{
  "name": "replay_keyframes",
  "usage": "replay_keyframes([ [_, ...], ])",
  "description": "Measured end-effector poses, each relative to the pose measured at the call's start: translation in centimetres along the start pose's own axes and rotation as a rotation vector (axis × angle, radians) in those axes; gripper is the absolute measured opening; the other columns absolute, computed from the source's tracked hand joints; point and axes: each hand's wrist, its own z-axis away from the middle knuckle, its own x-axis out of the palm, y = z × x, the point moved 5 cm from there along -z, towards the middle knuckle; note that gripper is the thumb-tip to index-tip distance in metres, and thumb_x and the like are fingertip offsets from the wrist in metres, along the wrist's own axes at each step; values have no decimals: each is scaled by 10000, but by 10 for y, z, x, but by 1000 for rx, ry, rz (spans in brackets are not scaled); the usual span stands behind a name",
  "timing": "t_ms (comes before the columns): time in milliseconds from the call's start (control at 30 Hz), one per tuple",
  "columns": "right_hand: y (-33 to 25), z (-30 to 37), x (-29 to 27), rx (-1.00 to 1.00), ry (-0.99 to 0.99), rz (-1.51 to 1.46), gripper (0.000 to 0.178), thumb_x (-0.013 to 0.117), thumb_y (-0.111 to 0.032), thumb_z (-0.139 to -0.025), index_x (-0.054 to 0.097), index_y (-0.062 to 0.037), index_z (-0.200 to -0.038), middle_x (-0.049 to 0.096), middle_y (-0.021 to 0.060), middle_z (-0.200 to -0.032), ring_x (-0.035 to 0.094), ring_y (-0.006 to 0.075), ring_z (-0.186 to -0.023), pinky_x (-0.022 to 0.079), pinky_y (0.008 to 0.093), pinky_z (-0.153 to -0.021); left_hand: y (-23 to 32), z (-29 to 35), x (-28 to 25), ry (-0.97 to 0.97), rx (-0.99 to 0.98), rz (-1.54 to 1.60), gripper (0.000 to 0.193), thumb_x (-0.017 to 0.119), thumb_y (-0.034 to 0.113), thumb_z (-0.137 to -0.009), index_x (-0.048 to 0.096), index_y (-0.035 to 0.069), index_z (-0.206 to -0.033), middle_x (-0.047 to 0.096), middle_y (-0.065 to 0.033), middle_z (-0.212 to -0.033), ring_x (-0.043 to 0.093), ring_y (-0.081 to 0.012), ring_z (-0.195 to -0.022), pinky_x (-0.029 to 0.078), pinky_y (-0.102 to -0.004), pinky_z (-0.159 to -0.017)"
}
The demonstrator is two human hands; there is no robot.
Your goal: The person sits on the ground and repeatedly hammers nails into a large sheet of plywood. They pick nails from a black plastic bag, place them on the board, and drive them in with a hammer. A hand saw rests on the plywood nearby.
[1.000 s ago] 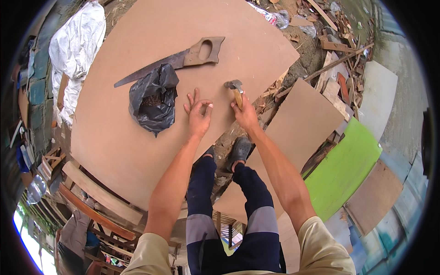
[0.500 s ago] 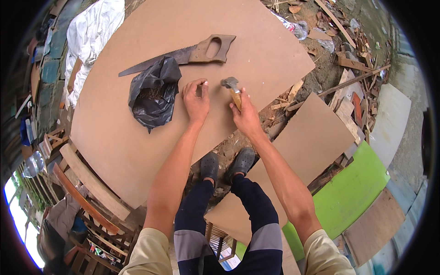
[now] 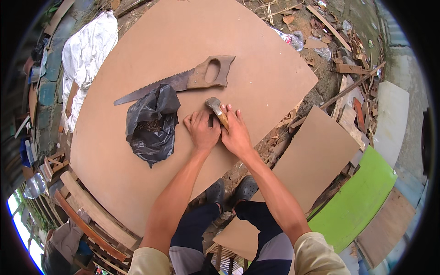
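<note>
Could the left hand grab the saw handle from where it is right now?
Probably yes. The left hand rests on the brown board, and the saw lies just beyond it with its wooden handle uncovered. Only bare board lies between them; the black bag sits off to the side.

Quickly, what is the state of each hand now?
Left hand: fingers spread flat on the large brown fibreboard sheet, holding nothing visible.
Right hand: closed on the wooden-handled hammer.
</note>
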Motion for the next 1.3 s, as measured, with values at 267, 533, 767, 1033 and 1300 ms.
replay_keyframes([
  [267, 29, 2, -21, 198, -17, -710, 233, 631, -98, -988, 535, -2, -1177, 601, 198, -1426, 559, 312, -1346, 401, 367, -1120, 2, 0, -5, 6, 16, 98, 67, 715, 191, -924, 715, 140, -967, 744, 19, -961, 649, -178, -886, 355, -383, -902],
  [533, 42, 3, -30, 98, 5, -973, 144, 643, -94, -1007, 509, -72, -1056, 582, 250, -1427, 488, 258, -1405, 347, 361, -1152, 5, -1, -6, 59, 62, 125, 77, 702, 215, -946, 715, 145, -976, 728, 13, -915, 650, -180, -891, 360, -365, -887],
  [767, 63, 0, -48, 171, 172, -1144, 134, 618, -56, -1007, 488, -61, -1039, 617, 244, -1347, 603, 274, -1278, 519, 374, -1083, -4, -3, -1, 36, -104, 197, 173, 721, 303, -939, 767, 146, -996, 730, 12, -888, 647, -139, -772, 362, -353, -879],
  [1033, 75, -13, -49, 177, 302, -1254, 135, 591, -28, -1012, 464, -22, -1059, 647, 236, -1244, 651, 303, -1199, 573, 364, -1046, -7, -23, 4, -69, -42, 87, 250, 731, 364, -920, 802, 154, -1036, 740, -27, -933, 644, -153, -775, 418, -329, -915],
  [1300, 75, -11, -48, 139, 417, -1314, 184, 573, -14, -1007, 426, 27, -1110, 629, 256, -1223, 656, 321, -1179, 577, 381, -1035, -23, -32, 13, -104, 31, 171, 208, 766, 249, -891, 803, 112, -1044, 725, -59, -1044, 658, -192, -814, 527, -320, -739],
])
